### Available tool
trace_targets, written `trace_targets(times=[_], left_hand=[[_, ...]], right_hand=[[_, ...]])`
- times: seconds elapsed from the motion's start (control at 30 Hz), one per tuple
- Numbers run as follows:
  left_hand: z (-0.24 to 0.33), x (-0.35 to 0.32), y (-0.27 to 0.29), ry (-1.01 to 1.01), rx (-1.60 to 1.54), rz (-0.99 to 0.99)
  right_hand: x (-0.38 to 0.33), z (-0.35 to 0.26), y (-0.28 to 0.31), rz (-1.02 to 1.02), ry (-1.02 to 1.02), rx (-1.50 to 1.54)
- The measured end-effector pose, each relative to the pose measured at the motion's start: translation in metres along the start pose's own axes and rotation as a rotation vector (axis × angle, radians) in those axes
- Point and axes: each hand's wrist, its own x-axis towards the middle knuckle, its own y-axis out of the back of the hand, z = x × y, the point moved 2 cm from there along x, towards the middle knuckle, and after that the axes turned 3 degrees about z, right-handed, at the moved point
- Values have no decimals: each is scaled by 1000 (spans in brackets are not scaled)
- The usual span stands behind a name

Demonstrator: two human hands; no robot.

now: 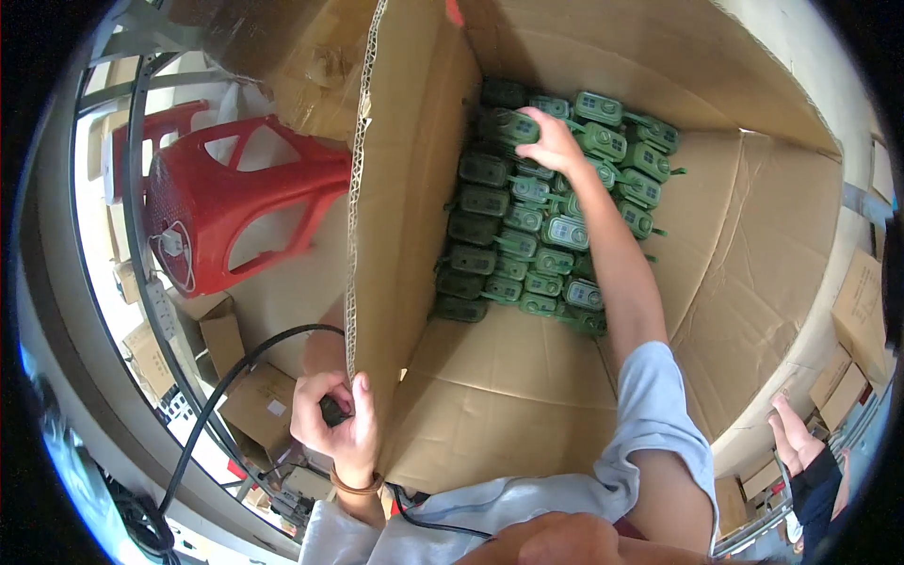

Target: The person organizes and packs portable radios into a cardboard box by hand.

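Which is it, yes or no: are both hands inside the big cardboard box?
No, the right hand is inside the cardboard box at the green gadgets, while the left hand is outside it.

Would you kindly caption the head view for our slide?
Right hand at green boxy units inside an open brown cardboard box; left hand curled around a small dark object.

The pieces (566,232) in the box (772,245) were found to be green, those along the left side a darker shade; several bore pale grey panels, some marked with small dark squares. The box was brown. The stool (212,198) was red, its seat finely dotted. The shirt (541,499) was light blue, the wristband (358,487) brown, the cable (226,379) black.
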Motion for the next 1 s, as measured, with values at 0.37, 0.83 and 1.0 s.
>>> trace_targets(times=[0.37, 0.83, 1.0], left_hand=[[53, 27, 18, -409, -375, -125], [111, 28, 33, -605, -752, -290], [118, 16, 51, -688, -791, -220]], right_hand=[[-107, -160, 143, -476, -6, 630], [-213, -283, 167, -163, 320, 797], [-235, -306, 174, -128, 336, 889]])
